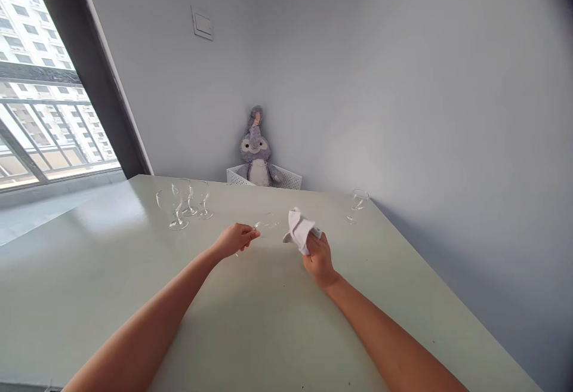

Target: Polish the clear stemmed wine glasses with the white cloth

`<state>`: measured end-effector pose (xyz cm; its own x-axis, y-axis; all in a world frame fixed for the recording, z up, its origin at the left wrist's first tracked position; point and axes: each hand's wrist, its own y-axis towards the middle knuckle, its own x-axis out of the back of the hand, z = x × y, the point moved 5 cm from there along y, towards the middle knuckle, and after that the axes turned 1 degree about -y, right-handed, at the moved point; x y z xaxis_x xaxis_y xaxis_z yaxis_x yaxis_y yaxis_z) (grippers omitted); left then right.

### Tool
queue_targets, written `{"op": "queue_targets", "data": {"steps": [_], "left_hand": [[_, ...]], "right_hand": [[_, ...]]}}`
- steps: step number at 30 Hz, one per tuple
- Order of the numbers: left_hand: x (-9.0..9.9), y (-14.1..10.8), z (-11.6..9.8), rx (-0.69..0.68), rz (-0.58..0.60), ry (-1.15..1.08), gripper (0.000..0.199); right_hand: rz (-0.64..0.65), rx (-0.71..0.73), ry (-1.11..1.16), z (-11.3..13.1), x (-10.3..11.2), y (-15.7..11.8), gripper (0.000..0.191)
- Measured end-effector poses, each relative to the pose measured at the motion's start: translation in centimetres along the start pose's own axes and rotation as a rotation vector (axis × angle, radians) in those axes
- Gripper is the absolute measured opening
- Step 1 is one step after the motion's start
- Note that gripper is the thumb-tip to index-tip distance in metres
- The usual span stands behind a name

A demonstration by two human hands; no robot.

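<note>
My left hand (237, 238) pinches a clear stemmed glass (267, 222) by its stem, its bowl tilted over to the right above the table. Part of the stem and foot is hidden behind my fingers. A bunched white cloth (301, 229) is in my right hand (319, 259), whose fingers are closed around its lower right side. Between the cloth and the glass's bowl is a small gap.
Several clear glasses (178, 216) stand upright on the pale table (250, 332) at the left. Another small glass (359, 202) stands near the right back edge. Behind the table, a plush toy (257, 156) sits in a white perforated basket (290, 181) against the grey walls.
</note>
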<state>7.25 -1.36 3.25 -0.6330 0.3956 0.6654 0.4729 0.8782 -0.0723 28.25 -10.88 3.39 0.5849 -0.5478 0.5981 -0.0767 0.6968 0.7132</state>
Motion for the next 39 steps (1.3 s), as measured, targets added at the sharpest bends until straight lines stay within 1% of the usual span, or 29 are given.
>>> {"op": "queue_targets", "data": {"steps": [1, 2, 4, 5, 6, 7, 8, 9, 11, 12, 14, 15, 16, 18, 20, 21, 23, 25, 26, 28, 29, 30, 31, 32, 34, 36, 38, 39], "left_hand": [[0.0, 0.0, -0.1, -0.002, -0.050, 0.039, 0.044], [-0.3, -0.2, -0.4, -0.037, -0.088, 0.105, 0.040], [-1.6, -0.8, -1.7, -0.174, -0.137, 0.267, 0.032], [-2.5, -1.3, -2.5, -0.257, -0.150, 0.355, 0.029], [-3.4, -1.8, -3.2, -0.332, -0.153, 0.427, 0.028], [-4.3, -2.2, -3.8, -0.413, -0.151, 0.497, 0.027], [-5.1, -2.7, -4.4, -0.492, -0.145, 0.555, 0.026], [-5.7, -3.1, -4.8, -0.565, -0.146, 0.607, 0.025], [-6.3, -3.6, -5.3, -0.666, -0.170, 0.690, 0.024], [-6.3, -3.6, -5.3, -0.667, -0.192, 0.690, 0.024], [-6.1, -3.3, -5.1, -0.605, -0.237, 0.631, 0.028], [-6.0, -3.1, -4.8, -0.558, -0.251, 0.580, 0.032], [-5.9, -2.9, -4.6, -0.501, -0.256, 0.520, 0.036], [-6.1, -2.5, -3.9, -0.371, -0.257, 0.398, 0.039], [-6.3, -2.4, -3.5, -0.269, -0.274, 0.290, 0.043], [-6.5, -2.5, -3.4, -0.240, -0.283, 0.236, 0.045], [-6.8, -2.7, -3.6, -0.212, -0.297, 0.132, 0.044], [-6.9, -3.1, -3.9, -0.208, -0.328, 0.065, 0.038], [-6.9, -3.3, -4.1, -0.218, -0.366, 0.062, 0.036], [-6.5, -3.7, -4.6, -0.262, -0.469, 0.085, 0.038], [-6.2, -3.8, -4.8, -0.295, -0.492, 0.083, 0.041], [-6.1, -3.8, -4.9, -0.331, -0.474, 0.049, 0.043], [-6.0, -3.6, -4.9, -0.354, -0.409, -0.030, 0.044], [-6.1, -3.3, -4.8, -0.355, -0.307, -0.154, 0.043], [-6.4, -2.8, -4.3, -0.291, -0.069, -0.471, 0.041], [-6.8, -2.4, -3.9, -0.180, 0.091, -0.767, 0.045], [-7.0, -2.1, -3.7, -0.117, 0.179, -0.953, 0.054], [-6.9, -2.0, -3.7, -0.109, 0.197, -1.003, 0.057]], "right_hand": [[0.039, 0.068, -0.026, 0.9, 0.0, 0.0, 0.028], [0.100, 0.144, -0.058, 2.0, -0.2, -0.1, 0.029], [0.220, 0.273, -0.130, 4.0, -0.7, -0.4, 0.040], [0.255, 0.306, -0.158, 4.7, -0.9, -0.5, 0.044], [0.266, 0.308, -0.172, 5.1, -1.0, -0.5, 0.045], [0.256, 0.270, -0.166, 5.1, -0.9, -0.4, 0.043], [0.240, 0.192, -0.137, 4.7, -0.8, -0.2, 0.040], [0.228, 0.066, -0.078, 3.9, -0.7, 0.1, 0.038], [0.240, -0.287, 0.159, 1.4, -0.9, 0.3, 0.041], [0.253, -0.476, 0.342, 0.1, -1.2, 0.3, 0.045], [0.221, -0.802, 0.769, -1.4, -2.0, -0.1, 0.047], [0.168, -0.923, 0.972, -1.7, -2.4, -0.3, 0.045], [0.105, -1.013, 1.145, -1.7, -2.8, -0.5, 0.043], [-0.017, -1.127, 1.373, -1.2, -3.4, -0.9, 0.041], [-0.081, -1.152, 1.481, -0.2, -3.9, -1.3, 0.042], [-0.089, -1.123, 1.505, 0.4, -4.1, -1.5, 0.043], [-0.048, -1.016, 1.516, 1.8, -4.4, -1.6, 0.044], [0.042, -0.901, 1.498, 3.1, -4.7, -1.8, 0.045], [0.080, -0.863, 1.480, 3.6, -4.9, -1.9, 0.045], [0.116, -0.833, 1.440, 4.1, -5.2, -2.1, 0.042], [0.116, -0.839, 1.423, 4.1, -5.3, -2.2, 0.041], [0.112, -0.854, 1.414, 4.0, -5.3, -2.2, 0.040], [0.106, -0.874, 1.412, 3.7, -5.2, -2.2, 0.039], [0.104, -0.901, 1.415, 3.5, -5.1, -2.2, 0.037], [0.132, -0.962, 1.432, 2.9, -5.0, -2.2, 0.035], [0.254, -1.004, 1.470, 2.9, -4.9, -2.3, 0.035], [0.417, -1.016, 1.508, 3.2, -5.0, -2.4, 0.034], [0.472, -1.012, 1.522, 3.4, -5.1, -2.4, 0.034]]}}
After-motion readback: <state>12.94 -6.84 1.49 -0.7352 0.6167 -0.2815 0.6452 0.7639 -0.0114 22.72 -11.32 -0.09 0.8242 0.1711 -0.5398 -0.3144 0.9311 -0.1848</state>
